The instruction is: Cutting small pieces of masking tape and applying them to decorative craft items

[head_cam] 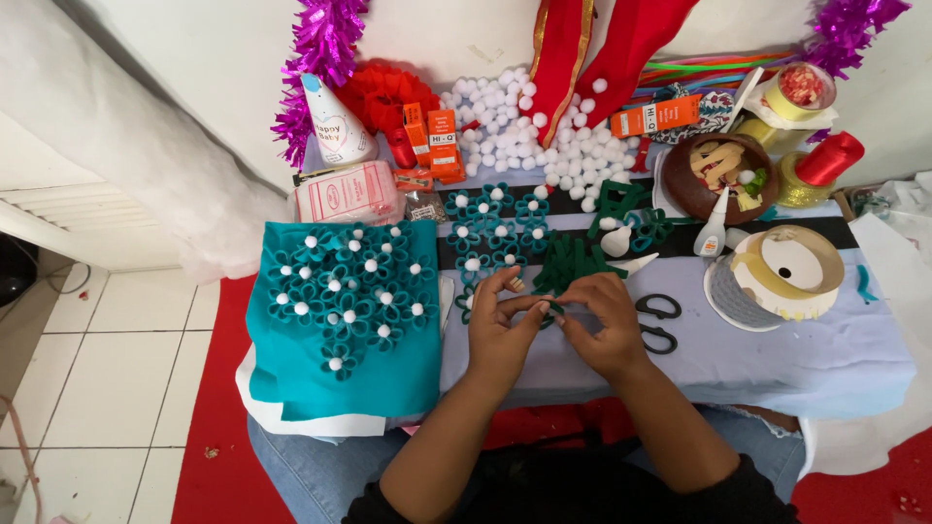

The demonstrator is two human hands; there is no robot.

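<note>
Scissors [658,322], pom-poms [544,126], tinsel [320,58].

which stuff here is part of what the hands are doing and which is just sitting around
In hand: left hand and right hand pinch a dark green felt piece; green felt pile, white pompoms, finished flowers.

Lying about: scissors, ribbon spool, party hat, orange boxes, red thread cone.

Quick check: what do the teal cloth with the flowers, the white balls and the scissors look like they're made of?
Teal cloth: seems felt, matte and fuzzy, with clean unfrayed edges. White balls: look like soft fluffy pompoms, probably fibre or cotton, no shine. Scissors: black loop handles, likely plastic; their blades are hidden behind the right hand, so I cannot tell.
</note>
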